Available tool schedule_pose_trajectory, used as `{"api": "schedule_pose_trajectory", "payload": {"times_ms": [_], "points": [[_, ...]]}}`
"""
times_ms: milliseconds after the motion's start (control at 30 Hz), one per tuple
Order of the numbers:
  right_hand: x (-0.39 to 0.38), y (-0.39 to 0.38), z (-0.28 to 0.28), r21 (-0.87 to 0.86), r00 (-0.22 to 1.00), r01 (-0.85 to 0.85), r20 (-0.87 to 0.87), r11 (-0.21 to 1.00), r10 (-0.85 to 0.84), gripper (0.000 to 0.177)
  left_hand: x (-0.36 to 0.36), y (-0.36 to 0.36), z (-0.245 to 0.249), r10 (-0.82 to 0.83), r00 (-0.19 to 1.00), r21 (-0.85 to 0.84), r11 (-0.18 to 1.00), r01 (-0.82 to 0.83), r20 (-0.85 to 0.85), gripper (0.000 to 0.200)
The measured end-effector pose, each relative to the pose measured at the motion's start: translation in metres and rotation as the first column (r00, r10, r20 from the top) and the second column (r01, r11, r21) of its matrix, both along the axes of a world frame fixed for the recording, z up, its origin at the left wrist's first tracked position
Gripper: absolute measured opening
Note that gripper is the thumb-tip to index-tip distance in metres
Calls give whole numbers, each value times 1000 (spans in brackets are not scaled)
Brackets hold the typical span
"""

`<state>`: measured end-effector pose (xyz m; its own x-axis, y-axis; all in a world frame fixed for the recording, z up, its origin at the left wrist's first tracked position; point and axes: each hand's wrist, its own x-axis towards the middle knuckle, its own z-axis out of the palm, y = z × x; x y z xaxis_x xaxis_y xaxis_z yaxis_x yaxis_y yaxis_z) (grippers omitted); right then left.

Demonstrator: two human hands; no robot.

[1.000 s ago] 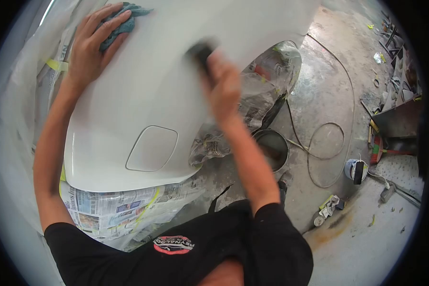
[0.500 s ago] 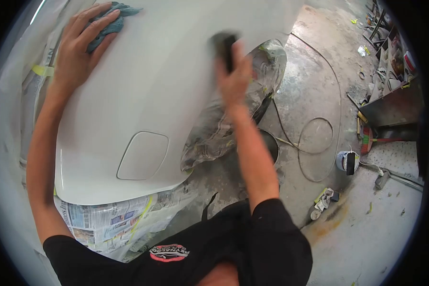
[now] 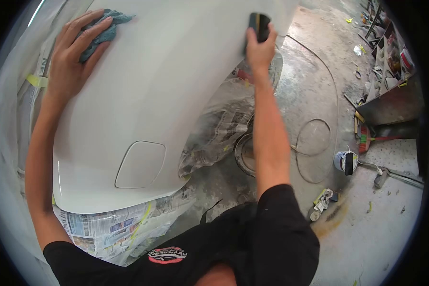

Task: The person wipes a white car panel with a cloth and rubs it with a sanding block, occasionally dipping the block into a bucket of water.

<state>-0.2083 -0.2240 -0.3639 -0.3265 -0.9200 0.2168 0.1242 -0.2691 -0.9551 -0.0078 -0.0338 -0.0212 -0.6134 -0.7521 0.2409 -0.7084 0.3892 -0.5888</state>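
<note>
A pale car body panel point(image 3: 124, 105) with a fuel-flap outline point(image 3: 141, 164) fills the left and middle of the head view. At the upper left, my left hand point(image 3: 76, 52) presses a crumpled blue-green cloth point(image 3: 102, 38) against the panel, fingers spread over it. Farther right, near the panel's right edge, my right hand point(image 3: 261, 50) grips a dark sanding block point(image 3: 259, 27) on the surface. The underside of the block is hidden.
Newspaper masking point(image 3: 114, 226) hangs below the panel; plastic-covered masking point(image 3: 219, 124) covers the wheel area. A hose point(image 3: 337, 95) loops over the floor. A white bucket point(image 3: 344, 162), broom point(image 3: 364, 139) and dark metal piece point(image 3: 393, 105) stand at right.
My right hand and the block have moved right and slightly up across the panel. My left hand stays on the cloth, shifted slightly left in view. The view has shifted a little.
</note>
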Motion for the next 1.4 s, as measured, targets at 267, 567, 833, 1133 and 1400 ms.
{"api": "schedule_pose_trajectory", "payload": {"times_ms": [267, 567, 833, 1133, 1400], "points": [[70, 221, 29, -567, 938, -2, -286, 824, -195, 55, -1, 2, 3, 17, 1000, 38, 999, -17, -17, 45], [7, 30, 119, -13, 989, -108, -103, 994, 106, 67, -10, 3, 2, -7, 1000, 28, 1000, 8, -19, 45], [71, 223, 56, -683, 931, -53, -297, 729, -211, 59, 4, 4, 2, 20, 1000, 12, 1000, -20, -7, 46], [-24, -31, 47, -140, 955, -101, -292, 985, 57, 72, 2, 3, 4, 12, 1000, 44, 999, -11, -29, 50], [-310, 271, -320, 437, 676, -224, -574, 871, 462, 64, -4, 96, -38, 172, 985, -42, 984, -172, 15, 49]]}}
